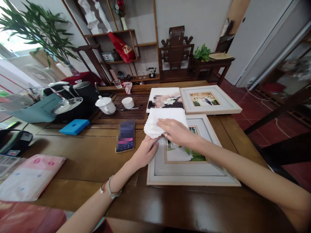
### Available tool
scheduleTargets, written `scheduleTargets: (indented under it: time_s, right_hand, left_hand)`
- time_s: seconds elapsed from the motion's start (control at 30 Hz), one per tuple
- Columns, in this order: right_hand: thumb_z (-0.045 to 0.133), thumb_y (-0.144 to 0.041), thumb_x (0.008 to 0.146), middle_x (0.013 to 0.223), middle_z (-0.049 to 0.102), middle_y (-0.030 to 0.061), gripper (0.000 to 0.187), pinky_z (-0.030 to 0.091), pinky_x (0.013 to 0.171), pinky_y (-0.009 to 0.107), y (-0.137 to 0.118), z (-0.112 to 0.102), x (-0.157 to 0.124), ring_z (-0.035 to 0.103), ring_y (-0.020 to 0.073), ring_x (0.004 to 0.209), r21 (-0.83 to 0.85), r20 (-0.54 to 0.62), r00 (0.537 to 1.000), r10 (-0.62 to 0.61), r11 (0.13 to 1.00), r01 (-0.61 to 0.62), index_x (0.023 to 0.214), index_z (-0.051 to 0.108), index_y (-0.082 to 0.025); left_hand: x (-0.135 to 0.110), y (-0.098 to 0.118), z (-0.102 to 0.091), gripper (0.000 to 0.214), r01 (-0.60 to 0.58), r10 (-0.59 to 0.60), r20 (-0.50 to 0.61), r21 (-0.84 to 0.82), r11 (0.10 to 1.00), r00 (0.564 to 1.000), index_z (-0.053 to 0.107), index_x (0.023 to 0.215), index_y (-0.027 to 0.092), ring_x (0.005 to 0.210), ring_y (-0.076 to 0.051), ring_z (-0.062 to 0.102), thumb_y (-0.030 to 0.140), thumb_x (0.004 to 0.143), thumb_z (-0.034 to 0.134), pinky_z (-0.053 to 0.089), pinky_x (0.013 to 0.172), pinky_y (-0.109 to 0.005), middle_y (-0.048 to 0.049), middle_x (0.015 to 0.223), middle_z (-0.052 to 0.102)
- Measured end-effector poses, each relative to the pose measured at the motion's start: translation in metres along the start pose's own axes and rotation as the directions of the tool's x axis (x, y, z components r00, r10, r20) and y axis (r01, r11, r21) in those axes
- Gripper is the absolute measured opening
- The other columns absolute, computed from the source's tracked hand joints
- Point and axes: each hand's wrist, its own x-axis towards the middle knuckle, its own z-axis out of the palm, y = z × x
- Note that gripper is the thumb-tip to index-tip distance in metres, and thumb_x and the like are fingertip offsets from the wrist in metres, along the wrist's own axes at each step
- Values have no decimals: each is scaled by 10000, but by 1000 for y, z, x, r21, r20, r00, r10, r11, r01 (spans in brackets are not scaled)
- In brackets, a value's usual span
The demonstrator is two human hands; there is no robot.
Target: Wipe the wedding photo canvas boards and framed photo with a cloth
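Over the upper-left corner of the near framed picture lies a white cloth, the right hand open on top. Beside that picture's left edge, the left hand shows no clear grip.

I count two framed pictures, one photo panel, one white cloth, one phone, one lidded pot (and one blue block).

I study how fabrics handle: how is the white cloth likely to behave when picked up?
The white cloth is probably floppy, as its wavy edges look soft. Its fluffy surface suggests it won't be slippery. It is likely light too: around the right hand, only fabric shows.
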Motion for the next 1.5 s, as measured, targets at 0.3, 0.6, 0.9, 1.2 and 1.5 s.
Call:
scheduleTargets:
  time_s: [0.3,0.6,0.9,1.2,1.5]
  right_hand:
    - [410,78,755,1146,694,208,415,443,998,464,43,-16,-74,534,336,1275,-334,-21,962,273,905,-264,1065,638,-78]
    - [548,-77,752,1072,716,191,351,502,925,470,-51,-5,-87,603,343,1148,-109,88,994,58,993,-48,1085,659,-78]
    - [501,1,804,1094,728,168,335,481,988,433,-54,-7,-100,637,291,1131,-149,-34,991,-126,982,119,1080,676,-70]
    - [455,50,732,1357,581,228,500,366,1101,504,27,-1,-47,447,338,1354,-294,-42,981,191,936,-195,1201,615,-18]
    - [591,-175,690,1182,691,211,389,466,1004,500,-88,-14,-110,623,352,1139,-15,128,986,-106,994,109,1060,684,-97]
  left_hand:
    - [0,-4,-2,429,-68,68,13,-15,998,998,508,1402,234,1413,-277,363,160,995,392,289,1160,-583,-121,1461,488]
    - [0,-3,0,412,-52,50,-33,-43,998,998,520,1391,210,1391,-264,395,188,1015,353,305,1159,-563,-139,1415,534]
    - [0,-2,-1,400,-32,32,-3,-43,999,999,517,1390,232,1397,-269,389,204,1008,401,309,1155,-573,-125,1415,536]
    - [2,1,-3,440,-16,16,29,-5,1000,999,462,1440,228,1415,-281,365,218,1002,425,299,1164,-573,-130,1452,502]
    - [0,-2,0,445,-26,26,13,-4,1000,1000,463,1436,221,1412,-261,368,168,1002,383,290,1172,-565,-129,1454,496]
